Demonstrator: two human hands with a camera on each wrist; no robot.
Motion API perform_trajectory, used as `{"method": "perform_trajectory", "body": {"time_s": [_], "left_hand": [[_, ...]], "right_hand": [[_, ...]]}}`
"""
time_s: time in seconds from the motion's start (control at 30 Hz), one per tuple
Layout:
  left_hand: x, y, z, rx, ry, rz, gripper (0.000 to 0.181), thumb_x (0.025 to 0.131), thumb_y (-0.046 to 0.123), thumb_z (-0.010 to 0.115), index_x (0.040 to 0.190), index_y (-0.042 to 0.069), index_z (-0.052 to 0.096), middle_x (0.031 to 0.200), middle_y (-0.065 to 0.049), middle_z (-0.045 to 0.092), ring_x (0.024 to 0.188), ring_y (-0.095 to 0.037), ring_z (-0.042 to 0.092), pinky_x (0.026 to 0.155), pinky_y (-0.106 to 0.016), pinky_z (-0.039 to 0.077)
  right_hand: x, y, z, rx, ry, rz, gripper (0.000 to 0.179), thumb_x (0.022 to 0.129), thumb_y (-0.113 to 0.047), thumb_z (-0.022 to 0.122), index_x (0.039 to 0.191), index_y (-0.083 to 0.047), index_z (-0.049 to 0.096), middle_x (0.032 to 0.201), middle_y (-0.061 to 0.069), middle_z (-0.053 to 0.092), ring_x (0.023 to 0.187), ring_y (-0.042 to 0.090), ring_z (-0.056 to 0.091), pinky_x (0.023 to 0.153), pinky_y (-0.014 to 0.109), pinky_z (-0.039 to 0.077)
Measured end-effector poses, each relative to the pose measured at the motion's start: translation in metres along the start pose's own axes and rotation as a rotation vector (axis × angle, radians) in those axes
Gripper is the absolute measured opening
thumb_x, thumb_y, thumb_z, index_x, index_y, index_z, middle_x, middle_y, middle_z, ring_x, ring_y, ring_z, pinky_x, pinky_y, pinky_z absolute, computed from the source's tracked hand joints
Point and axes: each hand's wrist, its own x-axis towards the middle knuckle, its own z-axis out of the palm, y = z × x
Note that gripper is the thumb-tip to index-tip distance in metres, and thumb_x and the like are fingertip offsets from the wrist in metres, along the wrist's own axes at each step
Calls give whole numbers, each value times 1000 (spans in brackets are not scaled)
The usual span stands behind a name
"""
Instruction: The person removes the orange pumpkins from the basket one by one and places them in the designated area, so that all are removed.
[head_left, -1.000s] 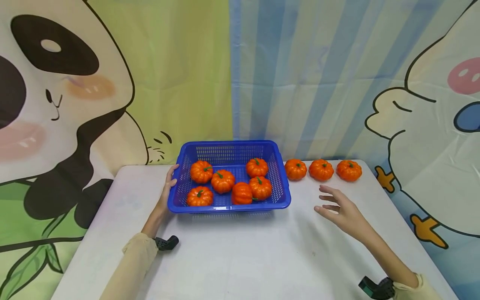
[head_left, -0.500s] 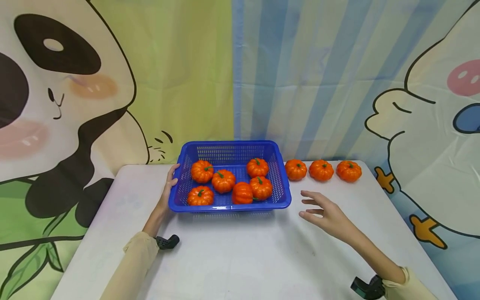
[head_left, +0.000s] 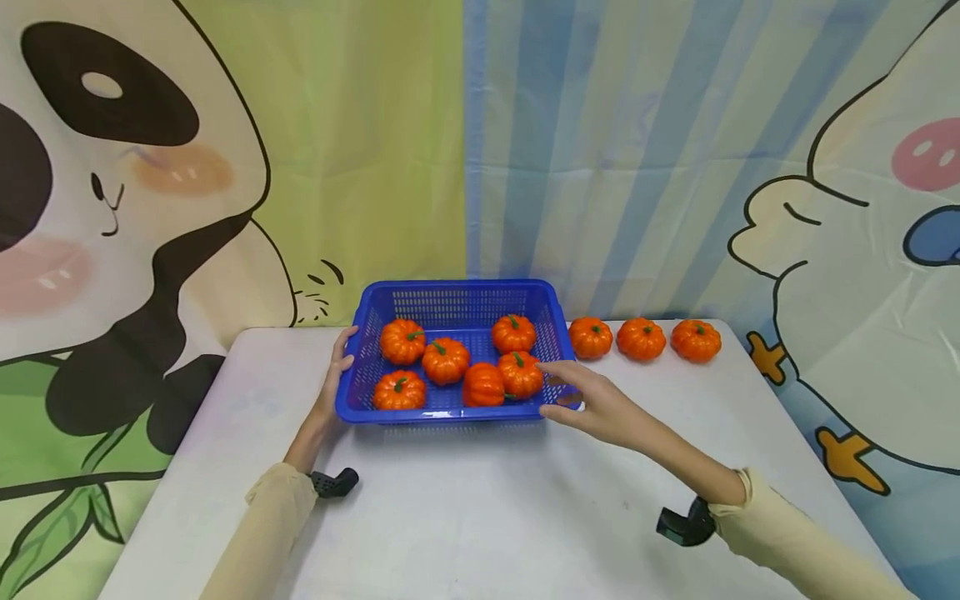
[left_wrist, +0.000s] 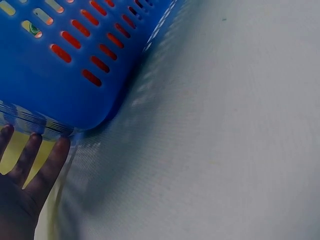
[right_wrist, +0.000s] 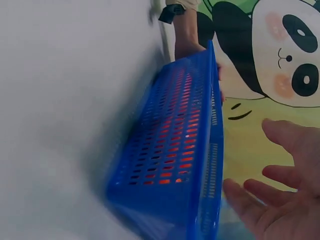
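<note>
A blue plastic basket (head_left: 457,414) holds several small orange pumpkins, among them one pumpkin (head_left: 521,375) near the right wall and another lying on its side (head_left: 483,385). My left hand (head_left: 330,385) rests against the basket's left side; in the left wrist view its straight fingers (left_wrist: 50,165) touch the outer wall. Over the basket's front right corner reaches my right hand (head_left: 596,404), thumb and fingers apart, the fingertips close to the right-hand pumpkin. Whether they touch it cannot be told. In the right wrist view the right hand (right_wrist: 285,195) shows nothing in its grasp.
Three more pumpkins stand in a row right of the basket: a near one (head_left: 591,338), a middle one (head_left: 641,339) and a far one (head_left: 696,341). All are on a white table (head_left: 465,517). A printed curtain (head_left: 600,150) hangs behind the table.
My right hand has moved left, from in front of the pumpkin row to above the basket's right rim. The left hand and the basket have stayed in place.
</note>
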Motion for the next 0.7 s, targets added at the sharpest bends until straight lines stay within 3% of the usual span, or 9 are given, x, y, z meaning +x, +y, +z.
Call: {"method": "perform_trajectory", "body": {"time_s": [0.17,0.33,0.53,0.7], "left_hand": [[0,0,0,-5,4,0,58,98,20,20,155,22,7,164,-7,-5,150,-36,4,118,-60,5],[-1,0,1,2,5,-1,58,98,20,20,154,25,9,164,-7,-5,150,-36,2,118,-60,4],[-1,0,0,-4,1,-2,58,98,20,20,154,29,10,164,-6,-5,150,-36,4,118,-61,6],[0,-3,-1,-2,1,-3,57,98,21,20,154,30,10,164,-6,-5,150,-37,5,118,-61,8]], "right_hand": [[48,-3,9,-32,-170,63,62,92,-33,64,144,-6,44,146,18,47,127,37,52,98,47,49],[89,-3,26,-123,-313,146,60,92,-33,63,144,-9,46,147,15,47,136,33,44,111,52,36],[114,-3,45,-239,-377,187,66,90,-28,68,148,-13,41,151,13,43,138,31,40,114,51,32],[119,-1,56,-261,-359,167,68,87,-24,71,147,-13,40,145,16,46,131,30,47,110,50,38]]}}
